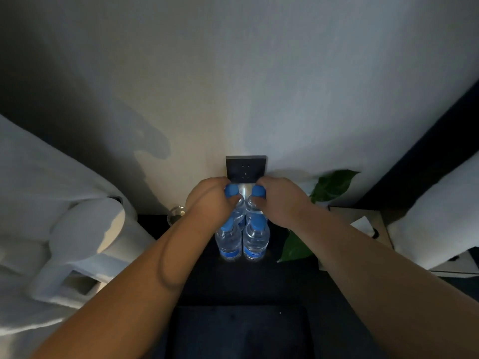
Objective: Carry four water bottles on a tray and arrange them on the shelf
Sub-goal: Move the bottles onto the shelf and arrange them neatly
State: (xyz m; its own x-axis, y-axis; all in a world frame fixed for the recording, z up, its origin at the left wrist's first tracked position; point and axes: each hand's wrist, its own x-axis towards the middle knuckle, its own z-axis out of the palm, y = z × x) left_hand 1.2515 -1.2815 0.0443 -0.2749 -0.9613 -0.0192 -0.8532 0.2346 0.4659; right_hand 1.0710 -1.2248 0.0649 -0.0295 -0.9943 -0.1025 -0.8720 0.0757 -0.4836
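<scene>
Several clear water bottles with blue caps stand upright in a tight block on a dark shelf top [197, 275] against the wall. My left hand [210, 200] grips the neck of the back left bottle [232, 190] just under its cap. My right hand [278, 200] grips the back right bottle [258, 191] the same way. The front left bottle [228, 240] and the front right bottle [255, 240] stand free, close in front of my hands. A dark tray [238, 330] lies low in view, nearer to me, with nothing on it.
A black wall socket plate [245, 168] sits on the wall right behind the bottles. A glass [177, 213] stands left of my left hand. Green plant leaves [331, 185] hang at the right. White bedding [51, 216] lies at the left, more white bedding [440, 229] at the right.
</scene>
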